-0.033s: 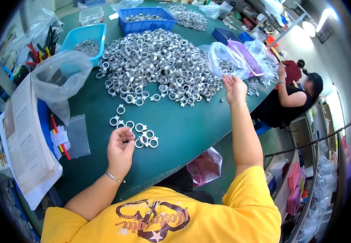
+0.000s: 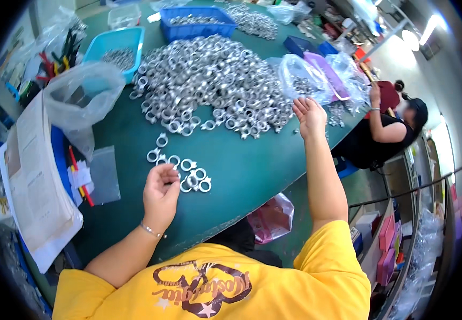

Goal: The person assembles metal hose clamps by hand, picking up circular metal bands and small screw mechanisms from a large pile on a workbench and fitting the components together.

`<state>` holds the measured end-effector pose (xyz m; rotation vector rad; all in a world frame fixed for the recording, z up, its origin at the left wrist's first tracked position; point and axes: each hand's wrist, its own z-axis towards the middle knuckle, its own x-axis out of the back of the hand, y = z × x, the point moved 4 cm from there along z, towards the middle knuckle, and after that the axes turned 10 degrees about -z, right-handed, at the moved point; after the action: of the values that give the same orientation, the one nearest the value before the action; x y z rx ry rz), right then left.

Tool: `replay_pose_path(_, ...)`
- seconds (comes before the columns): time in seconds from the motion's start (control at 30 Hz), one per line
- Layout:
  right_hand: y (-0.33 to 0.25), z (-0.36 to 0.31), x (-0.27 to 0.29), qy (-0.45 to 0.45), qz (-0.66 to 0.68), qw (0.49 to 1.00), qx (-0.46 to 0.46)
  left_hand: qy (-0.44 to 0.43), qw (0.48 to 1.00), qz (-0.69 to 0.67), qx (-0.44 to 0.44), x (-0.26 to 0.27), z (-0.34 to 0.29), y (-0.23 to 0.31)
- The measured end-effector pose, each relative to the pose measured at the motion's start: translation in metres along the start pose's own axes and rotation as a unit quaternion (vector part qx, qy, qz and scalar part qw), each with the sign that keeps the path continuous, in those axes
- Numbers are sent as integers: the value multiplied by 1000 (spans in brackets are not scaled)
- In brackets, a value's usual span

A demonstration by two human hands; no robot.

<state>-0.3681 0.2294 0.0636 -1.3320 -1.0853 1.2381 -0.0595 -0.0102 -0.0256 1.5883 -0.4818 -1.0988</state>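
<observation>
My left hand (image 2: 160, 196) hovers at the near side of the table, its fingers loosely curled and the thumb a little apart. I see nothing held in it. Just beyond its fingertips lies a small group of silver metal ring clamps (image 2: 189, 164), each with a small lug; the hand hides part of the group. Farther out spreads a large heap of the same ring clamps (image 2: 209, 80). To the right of the heap my right hand (image 2: 311, 118) is held palm up with fingers stretched out, bearing nothing. It is close to a clear plastic bag (image 2: 300, 80) with small metal parts inside.
A turquoise tray (image 2: 140, 45) and a blue basket (image 2: 199, 31), both with metal parts, stand beyond the heap. At left are a plastic bag (image 2: 82, 96), papers (image 2: 39, 186) and pens (image 2: 82, 178). A purple tray (image 2: 327, 77) and a seated person (image 2: 385, 128) are at right.
The view has shifted slightly, so the table's contents sit a little farther right. Both hands keep nearly the same pose and place.
</observation>
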Motion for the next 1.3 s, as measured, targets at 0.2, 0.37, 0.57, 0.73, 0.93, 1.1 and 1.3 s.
replay_pose_path(0.2,47,-154,-55,-364,-337,866,58,-26,999,-39,27,-2,1,2)
replay_pose_path(0.37,57,-224,-76,-329,-507,771,199,-27,999,-22,19,-3,-1,8)
replay_pose_path(0.57,68,-230,-59,-322,-313,890,81,-91,993,69,-17,-14,-11,9)
replay_pose_path(0.73,66,-242,-57,-348,-151,925,-27,-171,981,67,60,-21,-16,14)
replay_pose_path(0.93,53,-248,-58,-310,-200,893,257,-207,977,43,21,-23,-16,14)
replay_pose_path(1.1,47,-253,-56,-300,-194,871,337,-223,973,62,7,-27,-17,20)
replay_pose_path(1.3,63,-246,-51,-301,-56,947,100,-238,965,104,-27,-28,-18,21)
